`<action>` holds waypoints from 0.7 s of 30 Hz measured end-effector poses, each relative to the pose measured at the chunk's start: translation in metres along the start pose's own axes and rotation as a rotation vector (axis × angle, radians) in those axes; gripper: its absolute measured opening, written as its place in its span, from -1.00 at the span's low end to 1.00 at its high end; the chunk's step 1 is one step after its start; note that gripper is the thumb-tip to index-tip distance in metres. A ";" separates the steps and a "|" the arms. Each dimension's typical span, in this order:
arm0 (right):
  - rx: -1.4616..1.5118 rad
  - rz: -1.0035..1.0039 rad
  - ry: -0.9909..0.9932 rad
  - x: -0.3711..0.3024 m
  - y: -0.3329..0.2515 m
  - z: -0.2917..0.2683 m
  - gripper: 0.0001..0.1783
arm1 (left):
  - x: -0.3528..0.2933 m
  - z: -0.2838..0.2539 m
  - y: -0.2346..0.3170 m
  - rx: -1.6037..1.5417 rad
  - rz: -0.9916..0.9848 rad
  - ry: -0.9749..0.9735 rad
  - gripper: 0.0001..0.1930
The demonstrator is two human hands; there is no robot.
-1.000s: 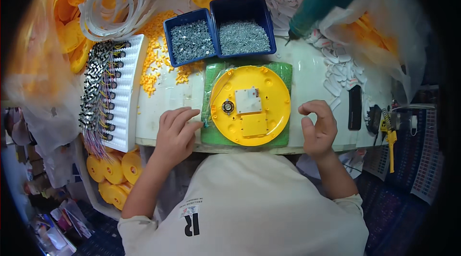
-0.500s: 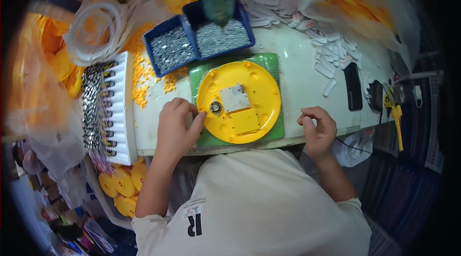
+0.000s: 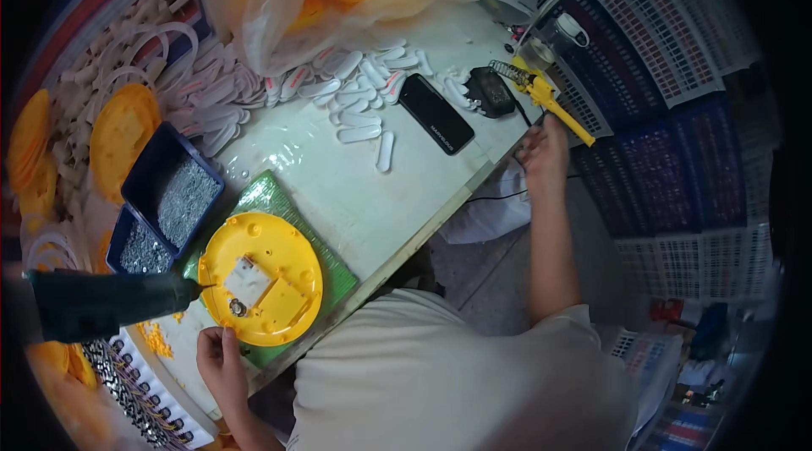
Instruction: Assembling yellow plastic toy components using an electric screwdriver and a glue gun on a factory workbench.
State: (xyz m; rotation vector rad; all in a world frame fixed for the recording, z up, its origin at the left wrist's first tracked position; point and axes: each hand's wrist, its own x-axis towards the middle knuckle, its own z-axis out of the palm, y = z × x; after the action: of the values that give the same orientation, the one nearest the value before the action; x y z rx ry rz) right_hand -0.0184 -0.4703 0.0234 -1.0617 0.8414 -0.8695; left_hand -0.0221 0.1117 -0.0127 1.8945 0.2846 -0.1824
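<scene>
A round yellow plastic housing [image 3: 300, 273] lies on a green mat [image 3: 338, 282] near the table's front edge. Fixed on it are a white box-shaped part [image 3: 247, 280] and a small round metal piece [image 3: 238, 307]. My left hand [image 3: 222, 366] is at the housing's lower-left rim, thumb and index finger stretched out, holding nothing visible. My right hand [image 3: 545, 155] is at the table's right edge, just below the yellow handle of a soldering iron [image 3: 562, 113] resting in a coil stand. Its fingers are partly curled and hidden, so any grip cannot be made out.
A dark green power screwdriver [image 3: 110, 303] reaches in from the left, its bit over the housing. Blue bins [image 3: 173, 134] hold small metal screws. White oval plastic pieces [image 3: 355, 100], a black phone [image 3: 436, 113] and a black block [image 3: 491, 92] lie farther back, before a plastic bag [image 3: 271, 20].
The view has swung to the right. My right hand has moved from beside the housing out to the soldering iron. My left hand stays by the housing's rim.
</scene>
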 end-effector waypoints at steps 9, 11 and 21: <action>-0.814 -0.554 -0.206 0.095 0.001 -0.023 -0.73 | -0.017 -0.028 -0.015 0.237 0.113 0.196 -0.85; -0.726 -0.484 -0.146 0.109 -0.019 -0.058 -0.71 | -0.012 -0.011 0.005 0.109 0.035 0.176 -0.85; -0.343 -0.727 -0.187 -0.011 -0.026 0.007 -0.68 | -0.025 -0.015 0.007 -0.355 -0.026 0.234 -0.90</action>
State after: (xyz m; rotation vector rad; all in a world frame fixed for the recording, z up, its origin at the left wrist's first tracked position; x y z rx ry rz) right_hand -0.0217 -0.4640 0.0514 -1.7769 0.4426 -1.2243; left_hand -0.0447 0.1207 0.0054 1.5597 0.4687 0.0714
